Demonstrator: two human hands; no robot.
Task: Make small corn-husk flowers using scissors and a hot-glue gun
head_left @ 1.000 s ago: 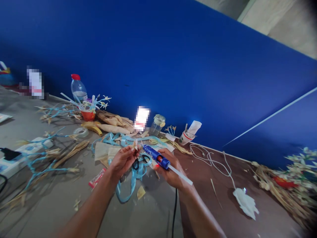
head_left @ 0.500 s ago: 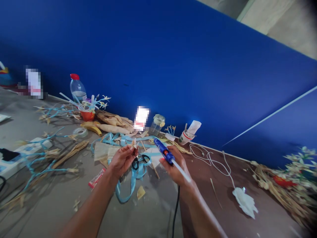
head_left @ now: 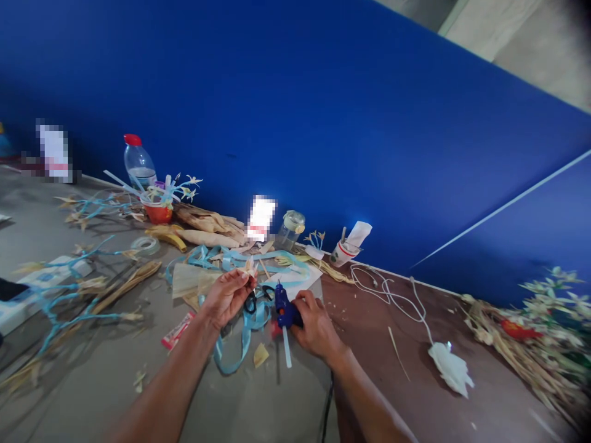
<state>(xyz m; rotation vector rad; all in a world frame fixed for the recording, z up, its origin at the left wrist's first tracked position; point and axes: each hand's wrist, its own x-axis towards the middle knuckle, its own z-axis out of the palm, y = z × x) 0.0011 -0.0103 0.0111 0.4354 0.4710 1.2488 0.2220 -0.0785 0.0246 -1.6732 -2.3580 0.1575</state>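
Note:
My left hand point(head_left: 225, 300) pinches a small pale dried-husk flower point(head_left: 250, 267) between thumb and fingertips. To its right, my right hand point(head_left: 316, 325) is closed around the handle of a blue hot glue gun point(head_left: 282, 306). Its nozzle points away from me, and a translucent glue stick point(head_left: 287, 348) juts from its rear. The nozzle is apart from the flower. Black-handled scissors point(head_left: 250, 303) lie between the hands, partly covered. Light-blue ribbon point(head_left: 231, 369) loops on the table beneath them, near a loose piece of husk point(head_left: 261, 355).
Blue-wrapped stems point(head_left: 58, 307) and a power strip point(head_left: 69, 271) lie at left. Along the blue partition stand a red-capped bottle point(head_left: 140, 166), a red pot point(head_left: 159, 213), a glass jar point(head_left: 290, 229) and a paper cup point(head_left: 344, 252). A white cable point(head_left: 418, 311) runs at right.
The glue gun has swung left and down in my right hand, from a slant to nearly straight ahead. My left hand keeps hold of the flower in about the same place.

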